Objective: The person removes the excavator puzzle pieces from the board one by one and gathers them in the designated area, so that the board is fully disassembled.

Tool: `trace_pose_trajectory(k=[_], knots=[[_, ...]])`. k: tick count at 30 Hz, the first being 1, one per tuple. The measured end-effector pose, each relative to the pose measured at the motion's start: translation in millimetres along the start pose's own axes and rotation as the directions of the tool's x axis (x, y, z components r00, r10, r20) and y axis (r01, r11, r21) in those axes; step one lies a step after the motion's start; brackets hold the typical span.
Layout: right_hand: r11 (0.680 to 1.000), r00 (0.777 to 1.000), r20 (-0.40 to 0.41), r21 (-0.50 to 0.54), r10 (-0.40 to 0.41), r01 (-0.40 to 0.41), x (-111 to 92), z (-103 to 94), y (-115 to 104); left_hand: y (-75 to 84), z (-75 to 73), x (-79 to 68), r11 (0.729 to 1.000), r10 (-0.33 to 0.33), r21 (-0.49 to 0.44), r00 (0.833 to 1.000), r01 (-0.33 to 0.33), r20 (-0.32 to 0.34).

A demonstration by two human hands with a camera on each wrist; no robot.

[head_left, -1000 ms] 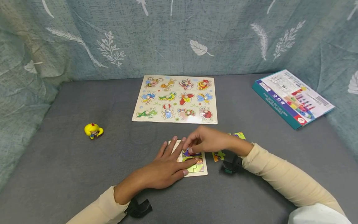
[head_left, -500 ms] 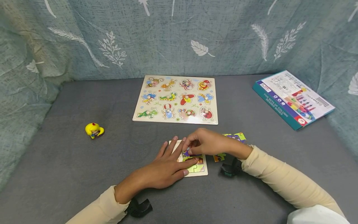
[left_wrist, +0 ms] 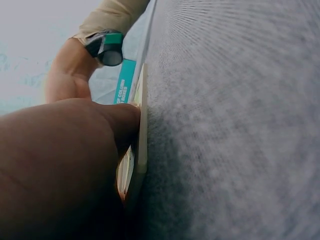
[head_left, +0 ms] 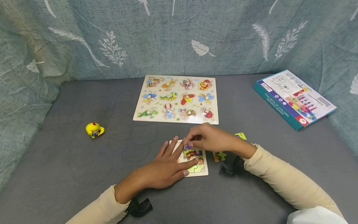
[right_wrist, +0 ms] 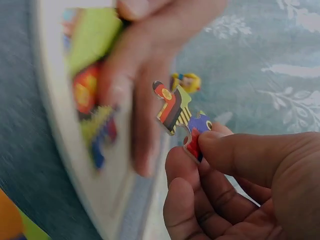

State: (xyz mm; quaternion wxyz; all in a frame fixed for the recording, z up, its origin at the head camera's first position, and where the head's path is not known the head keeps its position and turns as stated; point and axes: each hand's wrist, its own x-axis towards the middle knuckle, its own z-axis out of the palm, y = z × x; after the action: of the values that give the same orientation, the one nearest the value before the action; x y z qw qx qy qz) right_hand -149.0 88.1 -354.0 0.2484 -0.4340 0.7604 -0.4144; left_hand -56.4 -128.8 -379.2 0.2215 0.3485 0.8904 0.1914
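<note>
A small wooden jigsaw board (head_left: 205,171) with a pale frame lies on the table, partly filled with colourful pieces. My left hand (head_left: 165,171) rests on it with fingers spread and straight, hiding much of its left side. Between thumb and fingertips, my right hand (head_left: 212,139) pinches a jigsaw piece (right_wrist: 172,112) printed in purple, red, black and yellow. In the right wrist view this piece is tilted and apart from the board. The left wrist view shows the left thumb (left_wrist: 125,117) touching the board's edge.
Loose jigsaw pieces (head_left: 219,156) lie right of the board, partly hidden by the right arm. Behind is a peg puzzle (head_left: 175,99) with insect pictures. A teal-edged box (head_left: 293,99) stands at the back right, a yellow-haired toy figure (head_left: 94,130) at the left.
My right hand has risen slightly and shifted away from the board with the jigsaw piece, baring more of the red and yellow picture below. The left hand stays in place.
</note>
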Motion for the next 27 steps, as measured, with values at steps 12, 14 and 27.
trace_pose_trajectory(k=[12,14,27], knots=[[1.0,0.999,-0.03,0.002,-0.009,0.009,-6,-10.5,-3,0.5,0.0,0.4,1.0,-0.008,0.015,1.0,0.009,-0.008],[1.0,0.999,-0.039,-0.004,-0.016,0.016,-7,-11.6,-2,0.8,-0.3,0.4,1.0,-0.01,0.015,1.0,0.01,-0.004],[1.0,0.999,-0.039,-0.008,-0.001,0.001,-15,-18.0,-4,0.9,1.0,0.5,0.999,-0.009,0.031,1.0,0.009,-0.011]])
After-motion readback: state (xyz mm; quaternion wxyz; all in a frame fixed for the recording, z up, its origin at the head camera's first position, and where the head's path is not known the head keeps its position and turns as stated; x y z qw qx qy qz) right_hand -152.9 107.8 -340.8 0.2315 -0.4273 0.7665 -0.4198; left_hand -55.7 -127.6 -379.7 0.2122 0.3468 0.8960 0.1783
